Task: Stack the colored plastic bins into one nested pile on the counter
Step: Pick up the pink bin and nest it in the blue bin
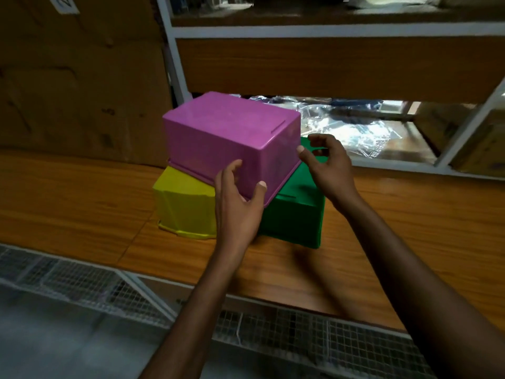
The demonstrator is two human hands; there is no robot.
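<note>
1. Standing closest to me, the person reaches both forearms out over a wire-mesh rack (82,280) that runs below the front edge of the wooden desk (68,201).
2. The left hand (237,203) is on the near corner of the pink bin (229,138); its fingers (232,170) are spread on the near wall and the thumb is pressed against the lower rim, so it is a hold on the bin rather than a closed fist.
3. The right hand (325,162) hovers just beside the bin's right corner with fingers apart and curled; whether any fingertip touches the plastic I cannot tell.
4. The pink bin sits upside down, skewed, bridging the yellow bin (183,209) on the left and the green bin (295,217) on the right; both are also upside down on the desk, side by side.
5. Nothing looks nested yet, so I judge this to be the first step: taking the pink bin in hand.
6. The next move probably calls for the right hand to close on the far side, then lifting, squaring the bin up and lowering it over one of the others.
7. Behind stand a cardboard box (76,77) and a shelf (328,67) with crumpled clear plastic (349,127).
</note>
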